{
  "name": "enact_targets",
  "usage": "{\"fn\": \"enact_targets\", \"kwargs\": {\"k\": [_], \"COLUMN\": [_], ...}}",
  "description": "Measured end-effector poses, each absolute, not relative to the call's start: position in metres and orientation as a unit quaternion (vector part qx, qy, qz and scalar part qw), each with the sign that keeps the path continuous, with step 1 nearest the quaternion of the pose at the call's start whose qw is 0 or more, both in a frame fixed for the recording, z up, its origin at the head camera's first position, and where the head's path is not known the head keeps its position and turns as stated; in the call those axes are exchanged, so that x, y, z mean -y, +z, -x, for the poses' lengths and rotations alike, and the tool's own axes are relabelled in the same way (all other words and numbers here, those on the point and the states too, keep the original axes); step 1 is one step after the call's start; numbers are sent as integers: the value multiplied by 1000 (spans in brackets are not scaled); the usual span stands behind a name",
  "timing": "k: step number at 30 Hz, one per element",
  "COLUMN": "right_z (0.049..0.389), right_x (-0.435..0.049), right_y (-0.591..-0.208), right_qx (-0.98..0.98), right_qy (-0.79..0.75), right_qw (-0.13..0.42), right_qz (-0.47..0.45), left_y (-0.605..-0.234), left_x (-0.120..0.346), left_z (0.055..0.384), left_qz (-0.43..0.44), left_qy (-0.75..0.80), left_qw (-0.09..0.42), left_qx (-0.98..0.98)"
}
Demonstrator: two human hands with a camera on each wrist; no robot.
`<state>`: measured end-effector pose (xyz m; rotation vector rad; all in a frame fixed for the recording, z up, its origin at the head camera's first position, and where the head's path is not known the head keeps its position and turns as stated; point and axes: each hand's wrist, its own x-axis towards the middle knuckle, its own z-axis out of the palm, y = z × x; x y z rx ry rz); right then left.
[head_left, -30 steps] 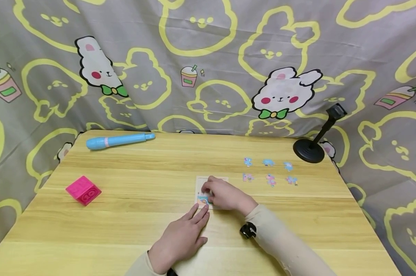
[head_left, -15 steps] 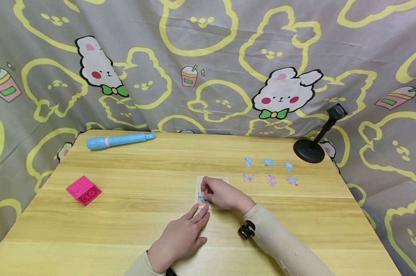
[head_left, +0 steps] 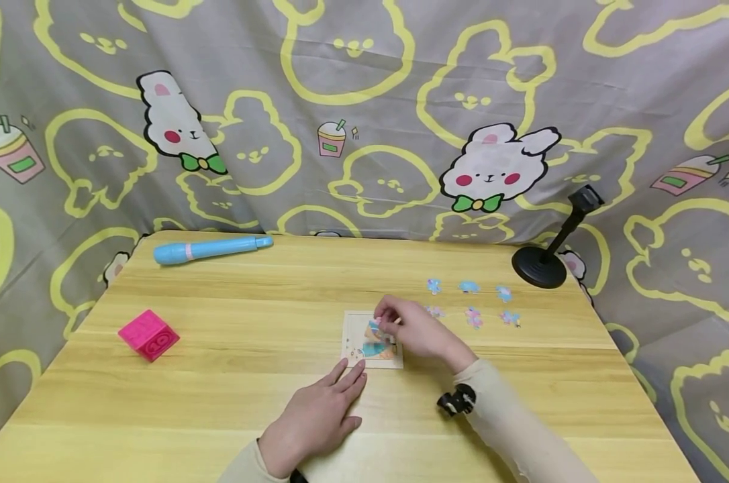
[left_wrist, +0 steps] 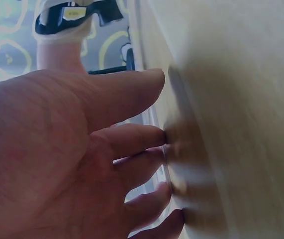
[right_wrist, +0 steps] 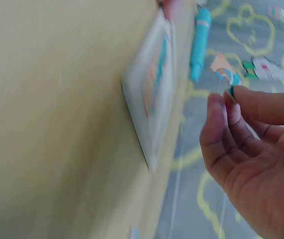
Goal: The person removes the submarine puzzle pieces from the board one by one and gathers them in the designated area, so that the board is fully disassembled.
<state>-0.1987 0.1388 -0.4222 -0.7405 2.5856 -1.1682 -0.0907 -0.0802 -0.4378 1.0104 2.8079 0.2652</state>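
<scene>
By the left hand (head_left: 319, 417), fingers spread apart, the near edge of the puzzle tray (head_left: 384, 364) is touched. Over it, a puzzle piece (right_wrist: 225, 69) is pinched by the right hand (head_left: 423, 333), thumb to fingertips; below them the tray, though blurred, seems partly filled. Beyond these fingers, loose pieces (head_left: 474, 317) are laid in two rows.

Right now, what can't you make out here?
Head view: front-left loose puzzle piece, partly hidden by the right hand.
Right wrist view: held puzzle piece, lower end covered by fingertips.
Right wrist view: puzzle board, its picture blurred and steeply angled.
Head view: left sleeve, cut by bottom edge.
</scene>
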Motion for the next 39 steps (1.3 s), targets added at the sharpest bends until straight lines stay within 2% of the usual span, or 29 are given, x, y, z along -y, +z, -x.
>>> {"fn": "enact_targets", "kwargs": {"k": [4,13,21,30,39], "right_z": [198,198,203,204,205], "right_x": [-170,-224,-230,-229,-229], "right_y": [-417,-427,-442,-442,-442], "right_qx": [-870,-869,-887,-916,-918], "right_qy": [-425,-449,-405,-329,-322], "right_qw": [90,146,164,145,133], "right_qz": [232,151,151,179,188], "left_y": [-440,-442,-443,-441,-441], "left_x": [80,81,82,81,82], "left_z": [90,89,89,89,89], "left_qz": [-336,-331,-330,-334,-330], "left_qy": [90,96,103,110,113], "left_qw": [69,74,76,77,89], "left_qx": [-935,-936,-935,-933,-933]}}
